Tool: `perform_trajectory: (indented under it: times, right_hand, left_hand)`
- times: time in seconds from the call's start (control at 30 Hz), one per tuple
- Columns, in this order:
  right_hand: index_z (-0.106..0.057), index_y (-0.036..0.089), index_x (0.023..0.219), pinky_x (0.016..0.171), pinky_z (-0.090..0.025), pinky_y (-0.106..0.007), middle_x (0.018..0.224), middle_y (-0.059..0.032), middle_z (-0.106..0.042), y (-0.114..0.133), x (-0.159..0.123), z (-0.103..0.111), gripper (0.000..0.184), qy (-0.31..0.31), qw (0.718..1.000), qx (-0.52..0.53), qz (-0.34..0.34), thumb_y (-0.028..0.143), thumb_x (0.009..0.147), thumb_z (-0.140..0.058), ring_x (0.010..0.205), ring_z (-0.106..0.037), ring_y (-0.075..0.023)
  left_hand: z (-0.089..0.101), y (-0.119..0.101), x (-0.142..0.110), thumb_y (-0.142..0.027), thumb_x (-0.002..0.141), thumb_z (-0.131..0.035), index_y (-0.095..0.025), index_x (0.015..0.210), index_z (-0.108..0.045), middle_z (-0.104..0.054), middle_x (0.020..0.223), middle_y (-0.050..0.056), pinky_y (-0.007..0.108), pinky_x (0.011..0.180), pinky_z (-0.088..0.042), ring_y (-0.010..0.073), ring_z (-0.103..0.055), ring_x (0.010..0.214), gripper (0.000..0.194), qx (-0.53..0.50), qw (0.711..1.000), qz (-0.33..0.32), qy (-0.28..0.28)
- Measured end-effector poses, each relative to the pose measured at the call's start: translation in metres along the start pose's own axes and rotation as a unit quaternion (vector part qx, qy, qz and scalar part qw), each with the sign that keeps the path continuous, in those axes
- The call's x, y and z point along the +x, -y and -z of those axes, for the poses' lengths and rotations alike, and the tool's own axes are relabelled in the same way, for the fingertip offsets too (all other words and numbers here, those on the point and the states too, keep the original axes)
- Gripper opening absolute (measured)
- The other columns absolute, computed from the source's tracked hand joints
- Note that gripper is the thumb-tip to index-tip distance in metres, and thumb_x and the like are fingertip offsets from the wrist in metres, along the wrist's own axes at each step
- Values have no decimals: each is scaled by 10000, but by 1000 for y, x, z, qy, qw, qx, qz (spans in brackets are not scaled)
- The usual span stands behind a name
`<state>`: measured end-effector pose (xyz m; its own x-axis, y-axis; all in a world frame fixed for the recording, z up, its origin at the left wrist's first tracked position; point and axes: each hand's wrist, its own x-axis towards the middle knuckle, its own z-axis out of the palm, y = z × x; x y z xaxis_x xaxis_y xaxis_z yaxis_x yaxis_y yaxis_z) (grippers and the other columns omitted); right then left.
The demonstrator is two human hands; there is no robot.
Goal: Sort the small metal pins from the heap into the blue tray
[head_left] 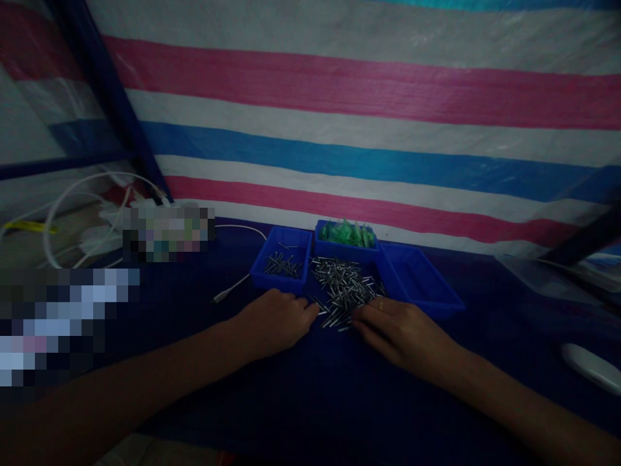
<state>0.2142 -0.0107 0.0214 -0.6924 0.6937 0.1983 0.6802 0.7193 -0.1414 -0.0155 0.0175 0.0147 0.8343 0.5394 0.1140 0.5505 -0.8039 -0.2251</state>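
A loose pile of thin silver metal pins, like nails [344,285], lies on the dark blue tabletop between my hands. My left hand [284,320] is closed at the pile's left edge, thumb and forefinger pinched together beside a few pins; what they hold, if anything, is hard to see in the dim light. At the lower right of the pile, my right hand [402,327] has bent fingers and thumb drawn together against the pins, and its fingertips are partly hidden. Just beyond my left hand stands a blue tray [279,283] with some of the same pins inside.
Behind the pile is a blue tray [345,251] of green pieces. Another blue tray [439,299] stands at the right. A white cable [233,288] ends left of the trays. A white rounded object [589,367] lies far right. Striped sheeting [369,145] hangs behind.
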Motion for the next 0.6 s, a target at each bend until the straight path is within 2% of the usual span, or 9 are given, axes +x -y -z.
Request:
perform_trajectory:
  times: [0.1, 0.2, 0.33, 0.43, 0.6]
  right_hand:
    - [-579, 148, 821, 641, -370, -277, 762, -57, -540, -2, 25, 1, 220, -29, 997, -69, 25, 195, 897, -378, 712, -483, -159]
    - [-596, 149, 781, 648, -350, -279, 810, -64, -536, -6, 59, -2, 116, -34, 989, -142, 27, 176, 833, -495, 749, -461, -170]
    - [-631, 167, 751, 678, -334, -290, 960, -75, -547, -10, 94, -11, 112, -34, 983, -181, 27, 195, 809, -539, 846, -456, -190]
    - [-645, 157, 744, 673, -326, -297, 987, -92, -553, -9, 105, -17, 121, -35, 981, -192, 18, 189, 802, -543, 878, -456, -208]
    - [-660, 156, 763, 641, -320, -298, 908, -96, -574, -4, 107, -19, 130, -24, 977, -213, -14, 185, 802, -539, 826, -470, -209]
  left_hand:
    - [-3, 0, 0, -150, 835, -470, -157, 827, -523, -625, 697, 24, 279, 458, -438, 195, -607, 584, 54, 0, 1000, -9, -13]
    - [-6, 1, -2, -123, 821, -472, -155, 819, -524, -626, 694, 24, 280, 458, -440, 193, -605, 577, 60, 12, 1000, -14, -22]
    - [-5, 2, -4, -122, 811, -486, -153, 798, -528, -627, 691, 22, 281, 467, -444, 192, -607, 582, 54, 11, 999, -22, -29]
    - [-3, 2, -6, -121, 802, -497, -150, 789, -533, -625, 677, 22, 272, 448, -428, 190, -604, 566, 48, 11, 999, -21, -37]
    - [-2, 3, -9, -129, 793, -507, -150, 787, -538, -628, 687, 27, 271, 438, -414, 195, -606, 572, 39, 1, 999, -19, -46]
